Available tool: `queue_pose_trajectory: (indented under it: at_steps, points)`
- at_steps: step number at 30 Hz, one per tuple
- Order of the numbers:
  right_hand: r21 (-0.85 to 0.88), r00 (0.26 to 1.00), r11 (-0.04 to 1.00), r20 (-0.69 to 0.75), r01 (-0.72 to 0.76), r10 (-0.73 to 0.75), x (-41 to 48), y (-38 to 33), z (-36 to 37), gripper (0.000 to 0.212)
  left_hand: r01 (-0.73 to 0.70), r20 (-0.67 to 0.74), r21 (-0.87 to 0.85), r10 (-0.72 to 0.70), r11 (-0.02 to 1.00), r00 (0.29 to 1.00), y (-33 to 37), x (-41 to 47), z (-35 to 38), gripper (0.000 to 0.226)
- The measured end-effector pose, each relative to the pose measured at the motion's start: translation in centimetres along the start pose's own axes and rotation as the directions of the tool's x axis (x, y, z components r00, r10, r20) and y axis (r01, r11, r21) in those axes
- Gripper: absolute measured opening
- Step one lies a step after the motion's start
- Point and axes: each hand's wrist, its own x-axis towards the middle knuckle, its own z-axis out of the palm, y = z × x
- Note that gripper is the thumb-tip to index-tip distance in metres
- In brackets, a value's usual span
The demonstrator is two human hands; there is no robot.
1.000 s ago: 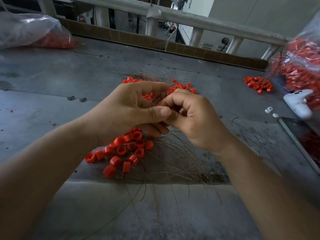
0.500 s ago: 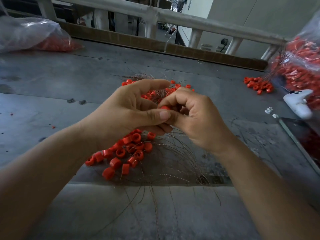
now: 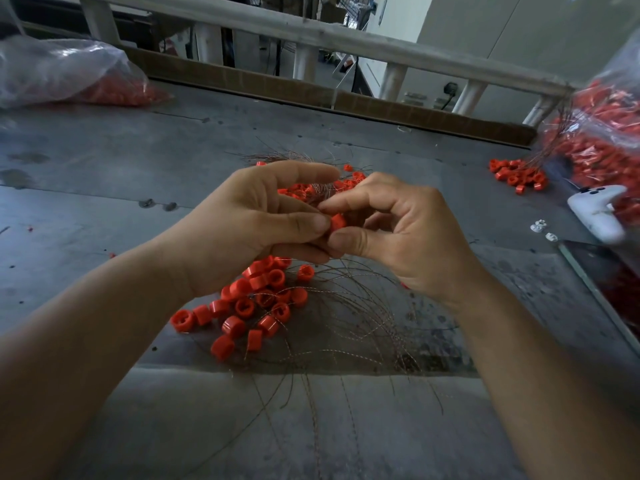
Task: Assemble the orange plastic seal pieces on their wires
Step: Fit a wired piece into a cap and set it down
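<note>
One orange seal piece [image 3: 337, 222] is held above the grey table [image 3: 104, 174], pinched between thumb and forefinger of my right hand [image 3: 405, 233]. My left hand [image 3: 249, 226] meets it from the left, its thumb and fingers curled against the same piece. Beneath my hands lies a pile of orange seal pieces on thin wires [image 3: 249, 306], the wires [image 3: 349, 327] fanning out toward me. More loose orange pieces [image 3: 304, 188] and wire ends lie just behind my hands.
A clear bag of orange pieces [image 3: 69, 77] sits at the far left, another bag [image 3: 602, 140] at the right with a small orange heap [image 3: 516, 174] beside it. A white game controller [image 3: 595, 213] and a dark tablet [image 3: 602, 278] lie at the right edge. A railing [image 3: 346, 36] runs behind.
My right hand's fingers have uncurled and now show the orange piece between thumb and forefinger; earlier it was almost hidden. Both hands stay in the same place.
</note>
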Motion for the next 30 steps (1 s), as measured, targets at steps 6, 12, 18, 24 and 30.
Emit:
queue_pose_trajectory:
  at_steps: [6, 12, 18, 24, 30]
  points:
    - [-0.006, 1.0, 1.0, 0.011, 0.022, -0.022, 0.0, 0.0, -0.2, 0.032, 0.003, 0.014, -0.001, -0.003, 1.0, 1.0, -0.1, 0.1, -0.1, 0.047]
    - [-0.059, 0.999, 0.997, -0.004, 0.048, -0.048, 0.0, -0.1, -0.2, 0.035, -0.008, 0.029, 0.007, 0.007, 1.0, 1.0, 0.1, 0.0, -0.2, 0.053]
    - [-0.31, 0.98, 0.939, -0.079, 0.151, -0.184, 0.0, -0.1, 0.2, 0.019, -0.017, 0.065, 0.002, 0.016, 1.0, 0.998, -0.2, 0.0, -0.1, 0.047]
    - [-0.391, 0.981, 0.906, -0.037, 0.162, -0.192, -0.1, 0.1, 0.6, 0.013, -0.088, 0.115, 0.174, 0.069, 0.981, 0.991, -0.1, -0.3, 0.5, 0.055]
    - [-0.425, 0.98, 0.887, -0.002, 0.181, -0.201, -0.2, -0.2, 1.0, 0.002, -0.144, 0.101, 0.231, 0.123, 0.962, 0.987, -0.2, -0.5, 1.1, 0.055]
